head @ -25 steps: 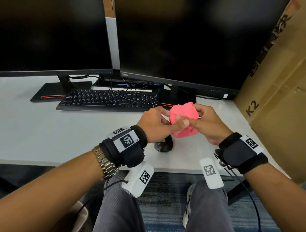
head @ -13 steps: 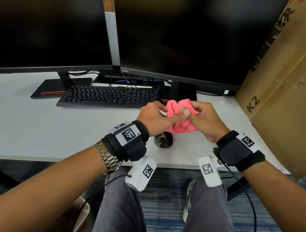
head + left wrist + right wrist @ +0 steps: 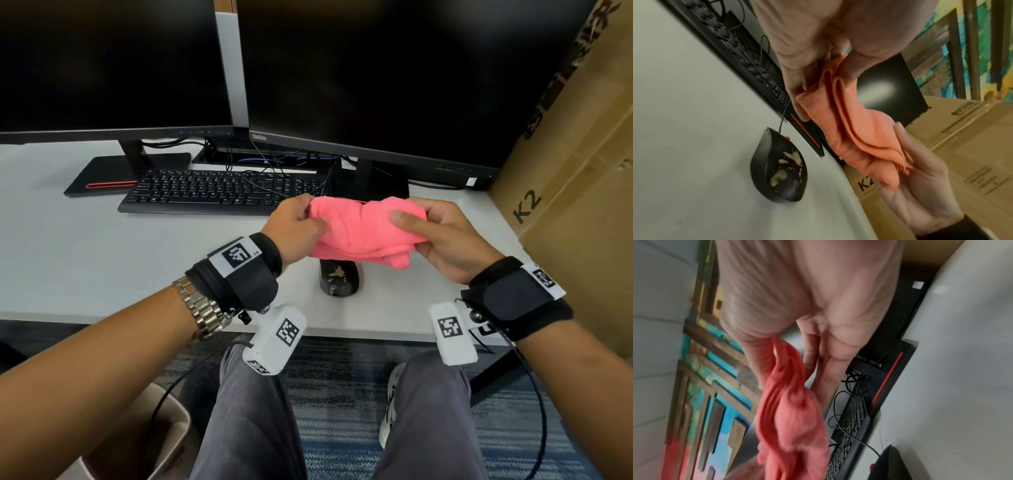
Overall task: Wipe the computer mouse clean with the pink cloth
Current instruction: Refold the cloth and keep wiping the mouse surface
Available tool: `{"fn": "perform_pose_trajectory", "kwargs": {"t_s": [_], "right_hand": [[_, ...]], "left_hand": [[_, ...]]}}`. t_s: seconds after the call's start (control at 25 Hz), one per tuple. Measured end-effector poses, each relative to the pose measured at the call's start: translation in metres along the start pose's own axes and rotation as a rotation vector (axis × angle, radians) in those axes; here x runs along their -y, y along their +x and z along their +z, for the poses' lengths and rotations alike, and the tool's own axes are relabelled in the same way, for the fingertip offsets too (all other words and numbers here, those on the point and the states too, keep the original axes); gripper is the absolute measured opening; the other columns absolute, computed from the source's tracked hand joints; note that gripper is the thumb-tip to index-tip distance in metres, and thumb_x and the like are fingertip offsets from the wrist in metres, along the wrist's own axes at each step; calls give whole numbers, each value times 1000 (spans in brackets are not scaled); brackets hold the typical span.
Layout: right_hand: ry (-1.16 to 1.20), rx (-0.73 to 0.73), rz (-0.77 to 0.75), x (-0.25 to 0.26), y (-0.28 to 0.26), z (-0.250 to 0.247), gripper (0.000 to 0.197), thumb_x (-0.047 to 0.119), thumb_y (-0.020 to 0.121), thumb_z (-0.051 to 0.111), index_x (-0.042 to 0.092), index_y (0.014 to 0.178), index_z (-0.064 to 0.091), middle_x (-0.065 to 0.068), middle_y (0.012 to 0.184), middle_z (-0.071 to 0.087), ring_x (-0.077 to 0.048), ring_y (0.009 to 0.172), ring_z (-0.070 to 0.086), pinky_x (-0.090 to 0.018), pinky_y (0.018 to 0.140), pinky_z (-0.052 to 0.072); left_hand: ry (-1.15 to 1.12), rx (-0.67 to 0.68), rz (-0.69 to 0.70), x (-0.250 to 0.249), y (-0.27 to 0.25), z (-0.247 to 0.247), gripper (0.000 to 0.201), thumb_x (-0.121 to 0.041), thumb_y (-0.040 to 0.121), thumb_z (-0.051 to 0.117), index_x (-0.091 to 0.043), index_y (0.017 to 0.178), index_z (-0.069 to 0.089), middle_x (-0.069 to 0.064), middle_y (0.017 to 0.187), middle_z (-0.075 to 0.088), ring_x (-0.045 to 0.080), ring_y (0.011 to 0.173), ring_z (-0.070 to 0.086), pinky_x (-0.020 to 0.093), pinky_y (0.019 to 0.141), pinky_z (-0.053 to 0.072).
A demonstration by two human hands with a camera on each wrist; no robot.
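- I have the pink cloth (image 3: 363,233) stretched between both grips, in the air just above the computer mouse (image 3: 338,278) and not touching it.
- My left hand (image 3: 294,226) pinches the cloth's left end; my right hand (image 3: 442,236) clamps the right end, thumb on top.
- The mouse sits on the counter (image 3: 102,260) near its front edge, right under the cloth, its back smeared with pale residue; the keyboard (image 3: 219,192) lies beyond it.
- Risk: the cloth is bunched in loose folds, so I judge a careless pass could smear the residue rather than lift it.
- Risk: nothing pins the mouse. A hard wipe towards me could skid it off the edge or drag its cable.
- Risk: wiped residue could spread onto the counter around the mouse.
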State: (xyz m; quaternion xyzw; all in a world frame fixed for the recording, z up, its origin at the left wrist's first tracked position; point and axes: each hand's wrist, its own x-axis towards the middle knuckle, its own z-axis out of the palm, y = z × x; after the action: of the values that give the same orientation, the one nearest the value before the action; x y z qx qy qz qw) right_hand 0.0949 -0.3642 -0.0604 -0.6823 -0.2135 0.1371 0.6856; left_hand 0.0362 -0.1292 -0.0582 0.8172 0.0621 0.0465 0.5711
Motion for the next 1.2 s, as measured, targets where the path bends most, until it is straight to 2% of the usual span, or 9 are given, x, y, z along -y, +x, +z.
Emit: {"fn": "perform_pose_trajectory", "kwargs": {"t_s": [0.04,0.16,0.28,0.4,0.52,0.76,0.92,1.12,1.2], "right_hand": [[9,40,21,1,-1,-4,65,31,75,75,-10,124,61,-23,113,63,-33,104,61,-28,79,59],[9,131,27,2,-4,-7,58,22,83,68,-13,129,57,-23,109,63,-30,98,62,-24,74,57],[11,143,-38,7,-5,-1,49,11,89,58,-18,128,53,-14,92,62,-11,74,64,-16,58,50],[-13,132,-92,11,-5,1,43,11,89,59,-13,125,57,-12,94,63,-16,77,63,-20,61,49],[4,86,-125,10,-2,1,40,13,93,61,-11,125,58,-20,105,60,-30,91,56,-30,69,47],[44,198,-110,18,-3,18,29,-1,100,47,-4,127,57,-8,104,70,-15,89,70,-22,70,57],[-18,370,-122,23,-5,28,41,-8,96,52,-9,137,50,-18,121,68,-25,107,70,-33,87,59],[-453,-24,-361,21,-2,36,29,9,80,83,7,107,72,-2,98,75,-15,89,74,-45,77,64],[-592,-72,-451,17,1,33,44,24,77,85,14,117,69,1,107,71,-13,96,67,-45,79,60]], "left_hand": [[-42,11,11,1,1,-3,12,-6,85,53,-3,96,57,22,105,65,39,103,64,60,92,51],[-106,43,36,1,2,-4,18,0,93,49,-14,97,58,15,108,67,34,108,63,53,96,51],[29,-26,77,3,0,0,31,-25,84,70,-15,109,55,9,110,66,29,102,65,46,90,55],[219,-180,192,0,-7,1,53,-38,74,81,-14,110,49,4,108,59,20,95,59,30,81,51],[226,-170,263,-11,-13,3,48,-38,76,79,-14,105,51,7,100,62,24,90,61,37,79,54],[-21,41,165,-25,-19,11,84,-70,55,73,-21,119,53,-3,113,64,20,101,67,42,86,58],[37,108,212,-26,-22,9,75,-57,60,80,-24,122,53,-3,109,65,15,97,67,33,78,60],[-9,162,264,-16,-18,3,43,-20,82,77,-14,121,58,11,109,69,25,97,69,39,79,61],[-35,189,279,-13,-17,3,42,-21,82,75,-12,120,60,11,109,70,27,100,70,45,84,59]]}}
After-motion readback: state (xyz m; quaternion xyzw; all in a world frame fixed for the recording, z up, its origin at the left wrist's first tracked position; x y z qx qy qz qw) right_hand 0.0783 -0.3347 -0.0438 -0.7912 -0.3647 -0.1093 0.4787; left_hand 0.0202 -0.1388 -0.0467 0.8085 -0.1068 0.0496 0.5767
